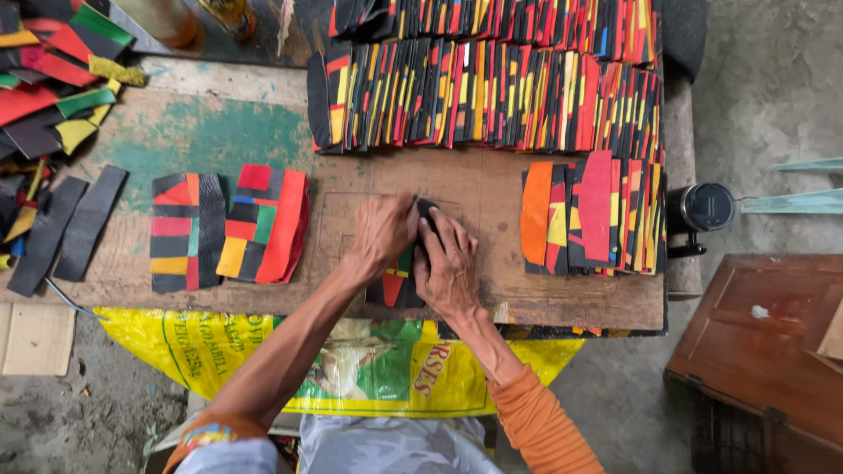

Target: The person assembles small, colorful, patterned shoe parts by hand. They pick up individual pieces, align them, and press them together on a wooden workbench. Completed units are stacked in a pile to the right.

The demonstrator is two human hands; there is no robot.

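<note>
A striped patchwork panel point(397, 283) of black, red, yellow and green is pressed flat on the wooden table point(492, 290) at its near edge. It is covered by the left hand point(384, 233) and right hand point(446, 263), laid side by side with fingers together. Two similar panels point(230, 228) lie to the left. Rows of stacked panels point(492, 88) stand at the far side.

Two hands, the left hand point(383, 230) and the right hand point(446, 263), press on one patchwork piece point(395, 285). Two small patchwork stacks point(230, 228) lie near the bench's point(492, 189) left edge. Two long rows of pieces point(492, 92) line its far edge. One black cup point(707, 207) sits off its right edge.
</note>
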